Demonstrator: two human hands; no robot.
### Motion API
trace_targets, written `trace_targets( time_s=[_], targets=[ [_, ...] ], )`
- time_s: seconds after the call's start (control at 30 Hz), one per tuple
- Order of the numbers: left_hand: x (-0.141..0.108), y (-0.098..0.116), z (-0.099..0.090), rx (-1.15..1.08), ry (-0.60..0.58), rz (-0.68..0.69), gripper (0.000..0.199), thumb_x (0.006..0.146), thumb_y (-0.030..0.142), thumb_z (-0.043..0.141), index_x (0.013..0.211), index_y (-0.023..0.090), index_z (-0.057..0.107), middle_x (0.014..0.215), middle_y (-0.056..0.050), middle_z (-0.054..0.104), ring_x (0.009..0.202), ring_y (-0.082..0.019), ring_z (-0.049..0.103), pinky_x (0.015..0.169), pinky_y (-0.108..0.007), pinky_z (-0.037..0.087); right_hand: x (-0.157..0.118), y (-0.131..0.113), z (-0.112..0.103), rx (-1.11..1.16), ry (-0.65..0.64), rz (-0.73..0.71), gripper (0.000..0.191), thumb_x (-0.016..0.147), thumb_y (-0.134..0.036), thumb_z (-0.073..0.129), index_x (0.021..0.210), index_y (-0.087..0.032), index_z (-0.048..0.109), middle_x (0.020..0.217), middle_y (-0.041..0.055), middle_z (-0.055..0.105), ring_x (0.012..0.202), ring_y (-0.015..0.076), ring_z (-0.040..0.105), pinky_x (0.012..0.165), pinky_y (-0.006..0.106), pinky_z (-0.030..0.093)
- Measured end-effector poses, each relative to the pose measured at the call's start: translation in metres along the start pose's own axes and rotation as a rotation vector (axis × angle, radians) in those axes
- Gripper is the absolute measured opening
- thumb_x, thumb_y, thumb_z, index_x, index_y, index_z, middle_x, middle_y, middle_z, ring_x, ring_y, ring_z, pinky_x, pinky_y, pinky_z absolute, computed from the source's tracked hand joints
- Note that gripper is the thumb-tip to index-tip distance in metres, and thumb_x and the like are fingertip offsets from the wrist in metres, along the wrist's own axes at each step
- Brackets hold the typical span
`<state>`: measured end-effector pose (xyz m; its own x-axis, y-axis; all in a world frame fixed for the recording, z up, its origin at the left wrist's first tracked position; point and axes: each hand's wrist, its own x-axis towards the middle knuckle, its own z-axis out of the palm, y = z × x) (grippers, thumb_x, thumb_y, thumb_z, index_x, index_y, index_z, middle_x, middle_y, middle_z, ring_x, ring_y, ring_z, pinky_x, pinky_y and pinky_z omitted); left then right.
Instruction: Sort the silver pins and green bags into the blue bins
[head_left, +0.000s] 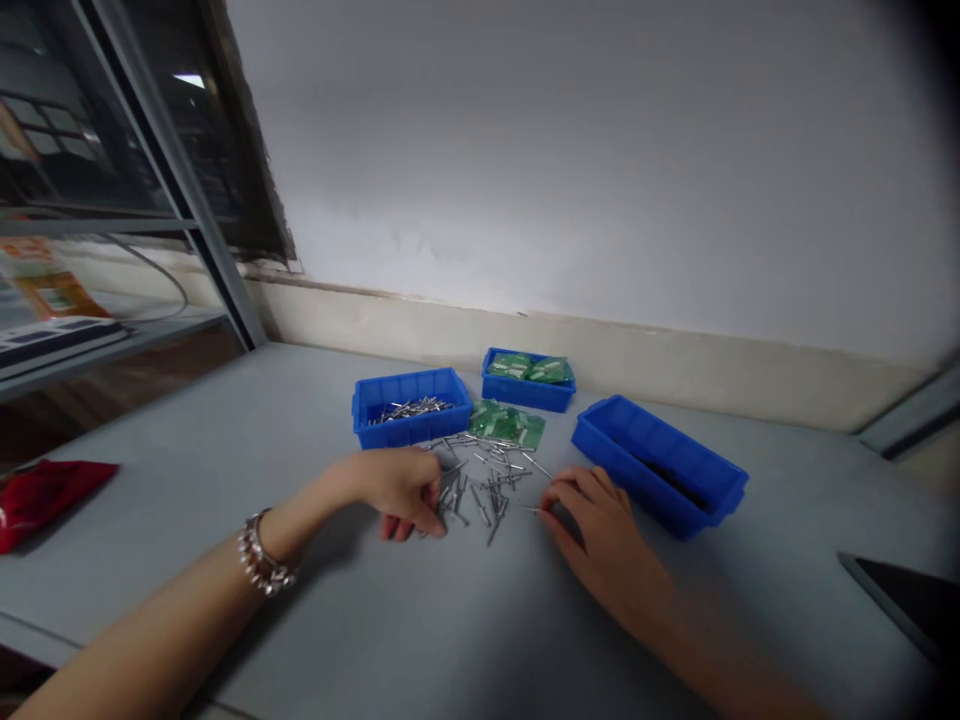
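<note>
Several silvery blind rivets [495, 492] lie loosely scattered on the grey table between my hands. My left hand [405, 490], with a bracelet at its wrist, is at the left edge of the pile. Its fingers are curled in, and whatever they hold is hidden. On the other side, my right hand [596, 525] pinches a thin blind rivet [529, 508] between thumb and fingertips, low over the table. Behind my left hand, a blue bin [409, 432] holds more rivets. Flat beside it lies a green plastic bag [517, 425] with small contents.
A small blue bin [529, 395] with green bags stands near the wall. Another blue bin [652, 480], with dark small parts inside, sits at the right. A red packet [49, 495] lies far left, a dark flat object [900, 595] far right. A metal shelf frame [221, 280] rises at left.
</note>
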<state>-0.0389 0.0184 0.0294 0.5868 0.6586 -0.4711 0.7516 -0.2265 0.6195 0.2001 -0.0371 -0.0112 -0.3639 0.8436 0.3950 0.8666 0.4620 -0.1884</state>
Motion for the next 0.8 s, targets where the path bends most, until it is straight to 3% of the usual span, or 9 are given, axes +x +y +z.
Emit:
trace_targets(
  time_s=[0.03,0.07,0.17,0.3,0.4,0.53,0.67,0.8],
  targets=[
    [0.003,0.002,0.004,0.048,0.003,0.035,0.022,0.071,0.030,0.055,0.054,0.015,0.058,0.044,-0.001,0.055,0.036,-0.014,0.050,0.039,-0.023,0.037,0.000,0.000,0.001,0.002,-0.005,0.007,0.010,0.081,-0.018,0.046,0.077,-0.021,0.055,0.088,0.0063,0.055,0.088,0.0235,0.049,0.074,0.042,0.042],
    [0.006,0.004,0.008,0.122,0.090,0.096,0.025,0.076,0.032,0.051,0.057,0.016,0.058,0.045,0.000,0.055,0.039,-0.013,0.050,0.041,-0.022,0.037,0.001,0.000,0.001,0.004,-0.007,0.011,0.010,0.081,-0.018,0.046,0.077,-0.021,0.055,0.088,0.0063,0.055,0.088,0.0235,0.049,0.074,0.042,0.042],
    [0.013,0.009,0.018,0.398,0.455,0.218,0.025,0.080,0.035,0.049,0.067,0.017,0.060,0.058,-0.002,0.058,0.056,-0.015,0.054,0.051,-0.023,0.037,0.002,0.000,0.003,0.027,-0.019,0.011,0.010,0.081,-0.017,0.046,0.076,-0.021,0.055,0.089,0.0063,0.055,0.088,0.0226,0.050,0.076,0.041,0.042],
    [0.016,0.016,0.027,0.649,0.639,0.184,0.027,0.086,0.035,0.040,0.079,0.016,0.058,0.074,-0.005,0.058,0.067,-0.017,0.055,0.057,-0.025,0.040,0.001,0.001,0.005,0.066,-0.016,0.015,0.012,0.083,-0.016,0.044,0.076,-0.021,0.052,0.084,0.0042,0.056,0.085,0.0204,0.051,0.077,0.040,0.041],
    [0.013,0.019,0.029,0.808,0.765,0.064,0.022,0.084,0.029,0.042,0.087,0.013,0.057,0.085,-0.010,0.057,0.081,-0.023,0.054,0.066,-0.031,0.043,0.001,0.004,0.006,0.058,0.012,0.030,0.012,0.084,-0.019,0.042,0.078,-0.021,0.051,0.083,0.0033,0.057,0.084,0.0200,0.051,0.079,0.040,0.040],
    [0.012,0.017,0.032,0.858,0.777,-0.102,0.020,0.083,0.018,0.042,0.090,0.008,0.058,0.084,-0.014,0.057,0.082,-0.026,0.053,0.068,-0.038,0.044,0.002,0.007,0.006,0.046,0.016,0.061,0.012,0.085,-0.023,0.042,0.078,-0.022,0.052,0.085,0.0039,0.057,0.086,0.0215,0.051,0.075,0.040,0.041],
    [0.018,0.009,0.034,0.852,0.705,-0.047,0.021,0.083,0.014,0.039,0.091,0.007,0.058,0.082,-0.015,0.056,0.078,-0.026,0.054,0.065,-0.038,0.045,0.002,0.008,0.006,0.043,0.027,0.046,0.014,0.085,-0.023,0.040,0.079,-0.021,0.052,0.086,0.0053,0.056,0.087,0.0223,0.051,0.076,0.041,0.041],
    [0.026,0.005,0.037,0.836,0.709,0.036,0.019,0.083,0.014,0.039,0.091,0.009,0.056,0.086,-0.013,0.054,0.081,-0.025,0.053,0.067,-0.036,0.046,0.001,0.008,0.006,0.037,0.010,0.054,0.010,0.084,-0.022,0.043,0.081,-0.020,0.052,0.088,0.0059,0.055,0.090,0.0241,0.049,0.076,0.043,0.040]
  ],
)
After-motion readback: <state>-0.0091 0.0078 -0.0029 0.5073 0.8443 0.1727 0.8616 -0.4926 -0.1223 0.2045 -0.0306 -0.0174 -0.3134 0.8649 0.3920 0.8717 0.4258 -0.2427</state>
